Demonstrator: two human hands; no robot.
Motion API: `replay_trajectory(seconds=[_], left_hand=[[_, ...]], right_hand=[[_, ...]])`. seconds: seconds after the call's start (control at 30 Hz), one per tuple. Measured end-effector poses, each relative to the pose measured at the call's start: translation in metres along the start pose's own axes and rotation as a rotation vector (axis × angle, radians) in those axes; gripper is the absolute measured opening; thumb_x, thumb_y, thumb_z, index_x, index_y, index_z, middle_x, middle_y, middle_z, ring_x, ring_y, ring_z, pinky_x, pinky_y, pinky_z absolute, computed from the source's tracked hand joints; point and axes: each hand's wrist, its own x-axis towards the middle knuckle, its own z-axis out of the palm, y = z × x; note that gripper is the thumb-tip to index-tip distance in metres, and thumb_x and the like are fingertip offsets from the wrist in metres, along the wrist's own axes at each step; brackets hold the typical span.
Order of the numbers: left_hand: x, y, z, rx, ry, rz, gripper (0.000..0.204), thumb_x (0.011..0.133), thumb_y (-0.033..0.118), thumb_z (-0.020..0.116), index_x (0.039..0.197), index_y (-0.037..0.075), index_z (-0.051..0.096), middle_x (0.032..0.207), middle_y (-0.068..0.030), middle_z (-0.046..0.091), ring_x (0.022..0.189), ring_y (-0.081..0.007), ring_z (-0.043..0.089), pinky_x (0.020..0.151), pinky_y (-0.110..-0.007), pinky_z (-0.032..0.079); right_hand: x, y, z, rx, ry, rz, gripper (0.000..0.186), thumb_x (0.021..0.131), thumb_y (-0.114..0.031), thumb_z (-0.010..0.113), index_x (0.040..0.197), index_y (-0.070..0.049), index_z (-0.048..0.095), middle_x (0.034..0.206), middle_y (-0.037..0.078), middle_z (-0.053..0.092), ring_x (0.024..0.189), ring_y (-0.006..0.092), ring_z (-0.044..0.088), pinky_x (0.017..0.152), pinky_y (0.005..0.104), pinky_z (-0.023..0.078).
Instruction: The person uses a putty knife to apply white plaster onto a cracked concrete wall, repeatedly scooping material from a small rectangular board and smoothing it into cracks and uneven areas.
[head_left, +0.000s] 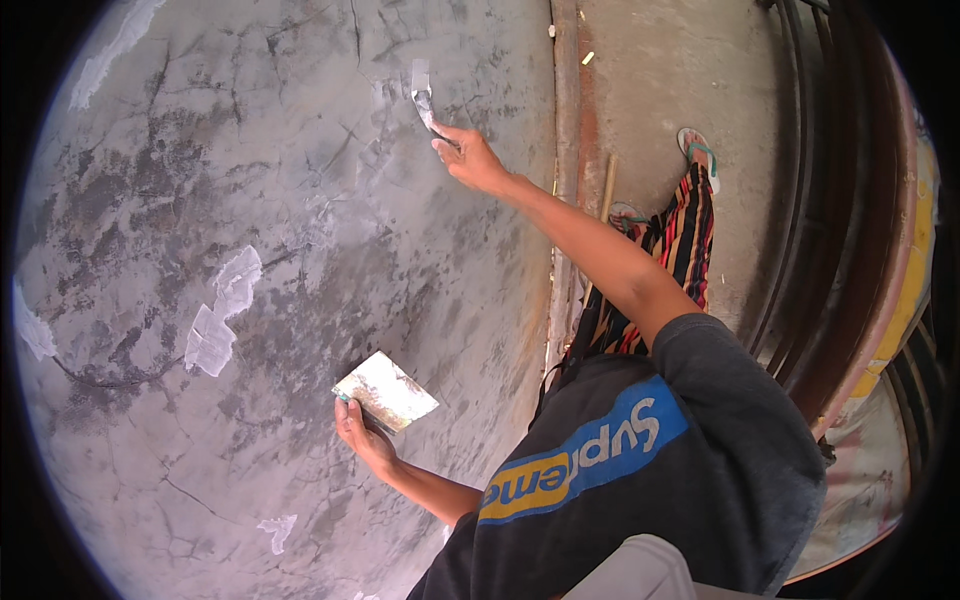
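Observation:
My right hand grips a narrow putty knife smeared with pale filler, held at the cracked grey wall in the upper middle. My left hand holds a small rectangular board with whitish material on it, lower down in front of the same wall. White filler patches lie on the wall, including a ragged one to the left and a smaller one low down.
The wall meets a concrete floor at right, where my sandaled foot stands and a wooden stick rests by the wall's base. Long dark curved bars and a yellow-edged object line the far right.

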Motion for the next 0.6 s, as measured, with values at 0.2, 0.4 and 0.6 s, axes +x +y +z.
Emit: replay_trajectory(seconds=[0.2,0.4,0.6], left_hand=[[-0.006,-0.009,0.000,-0.022,0.096,-0.020,0.022,0.092,0.017,0.056,0.099,-0.004,0.054,0.089,-0.0013,0.054,0.080,-0.0079,0.048,0.074,-0.022,0.037],[-0.001,0.000,0.006,-0.012,0.075,0.014,0.021,0.092,0.017,0.056,0.096,-0.003,0.054,0.085,0.0000,0.053,0.077,-0.0072,0.046,0.070,-0.023,0.037],[-0.006,-0.004,0.003,0.010,0.021,0.006,0.022,0.092,0.019,0.055,0.096,-0.003,0.054,0.086,-0.0015,0.054,0.079,-0.0089,0.048,0.073,-0.024,0.037]], right_hand=[[0.040,-0.059,-0.080,0.040,-0.202,0.370,0.039,0.094,-0.017,0.052,0.133,-0.011,0.053,0.064,-0.001,0.050,0.048,0.0089,0.040,0.043,0.0283,0.037],[0.057,-0.081,-0.069,0.029,-0.243,0.410,0.042,0.096,-0.019,0.053,0.137,-0.009,0.047,0.062,-0.002,0.044,0.043,0.0070,0.036,0.035,0.0275,0.028],[0.030,-0.076,-0.092,0.018,-0.449,0.485,0.040,0.096,-0.018,0.051,0.135,-0.009,0.049,0.062,-0.002,0.043,0.044,0.0064,0.036,0.037,0.0257,0.030]])
